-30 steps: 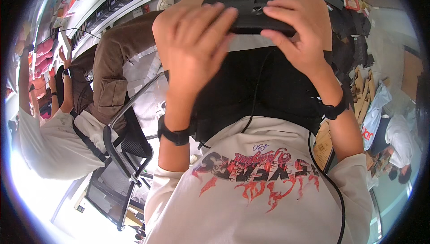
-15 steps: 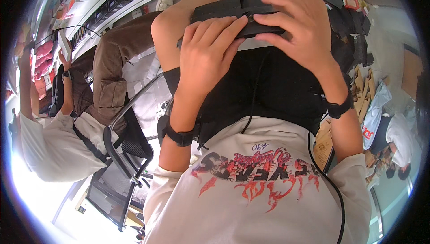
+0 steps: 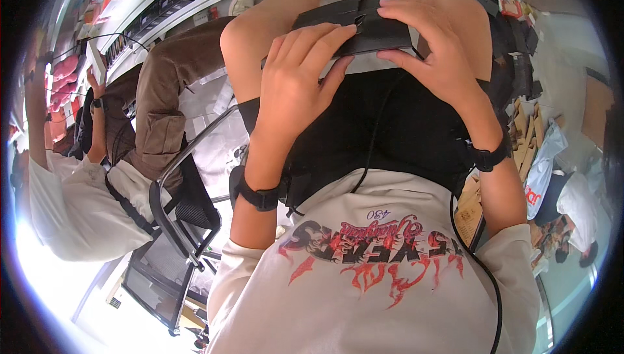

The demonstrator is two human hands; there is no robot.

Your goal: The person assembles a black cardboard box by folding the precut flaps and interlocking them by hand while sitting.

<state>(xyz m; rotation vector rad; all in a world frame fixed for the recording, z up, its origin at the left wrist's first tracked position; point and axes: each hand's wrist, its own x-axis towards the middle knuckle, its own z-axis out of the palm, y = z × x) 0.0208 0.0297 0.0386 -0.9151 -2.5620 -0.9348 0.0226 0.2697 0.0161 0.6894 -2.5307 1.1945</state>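
Observation:
I look down at my own lap. My left hand (image 3: 296, 78) and my right hand (image 3: 432, 45) both hold a flat black device (image 3: 364, 19) above my knees. Left fingers lie over its near left edge; right fingers curl over its top and right side. A thin black cable (image 3: 374, 133) runs from it down across my black shorts to my white printed shirt (image 3: 364, 289). Each wrist carries a black band.
A person in a white shirt and brown trousers (image 3: 162, 101) sits on a black mesh chair (image 3: 175, 211) to my left, close by. Cardboard pieces and a white bag (image 3: 539, 165) lie on the floor at right. Shelves (image 3: 162, 10) run along the upper left.
My left hand has closed in from a spread, raised pose onto the device's left edge. The device has tilted and sits a little further from me.

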